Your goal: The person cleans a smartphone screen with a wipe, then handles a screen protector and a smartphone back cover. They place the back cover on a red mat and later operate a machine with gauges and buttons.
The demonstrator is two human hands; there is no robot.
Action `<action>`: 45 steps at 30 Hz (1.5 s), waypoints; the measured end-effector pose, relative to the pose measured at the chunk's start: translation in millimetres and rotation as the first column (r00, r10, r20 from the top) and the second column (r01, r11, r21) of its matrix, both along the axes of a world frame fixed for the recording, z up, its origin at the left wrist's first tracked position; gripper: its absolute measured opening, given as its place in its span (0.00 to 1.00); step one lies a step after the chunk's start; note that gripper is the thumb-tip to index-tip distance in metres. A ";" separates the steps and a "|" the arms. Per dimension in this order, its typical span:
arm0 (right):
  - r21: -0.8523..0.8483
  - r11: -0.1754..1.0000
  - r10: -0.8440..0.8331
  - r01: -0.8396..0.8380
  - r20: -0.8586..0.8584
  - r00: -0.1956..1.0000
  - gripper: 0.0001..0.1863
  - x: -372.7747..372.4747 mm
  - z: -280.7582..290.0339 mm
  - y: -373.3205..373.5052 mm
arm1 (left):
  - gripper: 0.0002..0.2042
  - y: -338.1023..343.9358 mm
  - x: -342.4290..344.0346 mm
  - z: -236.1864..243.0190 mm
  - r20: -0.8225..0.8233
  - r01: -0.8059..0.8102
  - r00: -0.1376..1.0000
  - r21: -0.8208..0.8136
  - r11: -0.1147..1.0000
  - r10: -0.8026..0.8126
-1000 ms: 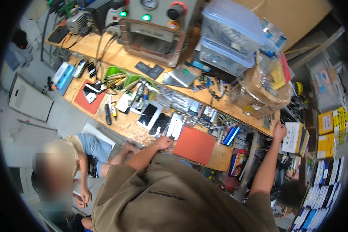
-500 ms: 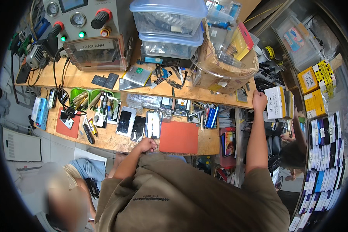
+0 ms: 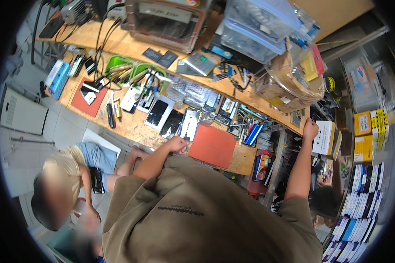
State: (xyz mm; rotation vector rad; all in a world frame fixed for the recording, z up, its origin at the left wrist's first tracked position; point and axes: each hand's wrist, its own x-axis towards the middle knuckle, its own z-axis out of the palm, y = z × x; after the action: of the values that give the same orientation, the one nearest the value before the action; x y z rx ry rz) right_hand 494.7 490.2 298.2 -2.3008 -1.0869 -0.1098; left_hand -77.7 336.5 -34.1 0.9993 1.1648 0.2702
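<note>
My left hand (image 3: 177,144) is closed and rests at the front edge of the workbench, beside an orange-red mat (image 3: 213,146); nothing shows in its curled fingers. Just beyond it lie an opened phone with a white inside (image 3: 190,124), a dark phone panel (image 3: 171,124) and a phone with a white frame (image 3: 159,113). Off to the right, my arm is stretched out and my right hand (image 3: 310,129) closes on the right end of the raised wooden shelf (image 3: 285,118). A white and yellow box (image 3: 323,137) stands right beside that hand.
Green trays of tools (image 3: 118,65) sit at the bench's left. Lidded plastic tubs (image 3: 250,44) and a full cardboard box (image 3: 283,85) stand on the shelf. Stacked slim boxes (image 3: 357,206) line the right side. Another person (image 3: 68,175) sits low at left.
My view has turned and tilted, so the bench now slants down to the right and the seated person shows more. Both hands keep their places at the bench edge and shelf end.
</note>
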 end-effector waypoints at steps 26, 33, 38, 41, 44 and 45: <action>-0.310 0.950 -0.015 0.031 0.054 0.998 0.45 9.7 8.8 13.4 | 0.11 -0.2 -177.3 53.7 0.396 -0.840 0.510 0.036 0.542 0.763; -0.313 0.949 -0.028 0.043 0.053 0.998 0.46 22.4 3.5 12.2 | 0.09 5.4 -306.3 22.4 0.159 -0.954 0.122 0.292 0.071 0.980; -0.305 0.949 -0.051 0.083 0.111 0.992 0.48 32.8 -1.0 12.5 | 0.26 33.5 -355.8 28.4 -0.430 -0.642 0.152 0.642 0.420 0.890; -0.293 0.952 -0.061 0.088 0.099 0.993 0.49 36.2 -0.2 12.1 | 0.38 59.6 -377.4 37.2 -0.694 -0.562 0.233 0.476 0.676 0.682; -0.290 0.950 -0.097 0.117 0.082 0.992 0.48 41.2 0.0 8.3 | 0.42 81.2 -392.4 39.0 -0.788 -0.500 0.225 0.412 0.762 0.573; -0.296 0.953 -0.052 0.067 0.058 0.997 0.48 43.7 -0.6 6.7 | 0.43 86.0 -395.7 38.4 -0.805 -0.492 0.232 0.387 0.780 0.546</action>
State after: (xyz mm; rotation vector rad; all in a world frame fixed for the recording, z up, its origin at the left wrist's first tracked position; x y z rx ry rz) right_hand 538.4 496.9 297.6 -2.6133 -1.1226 -0.0279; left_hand -473.4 422.4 4.3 0.7205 2.5599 0.2975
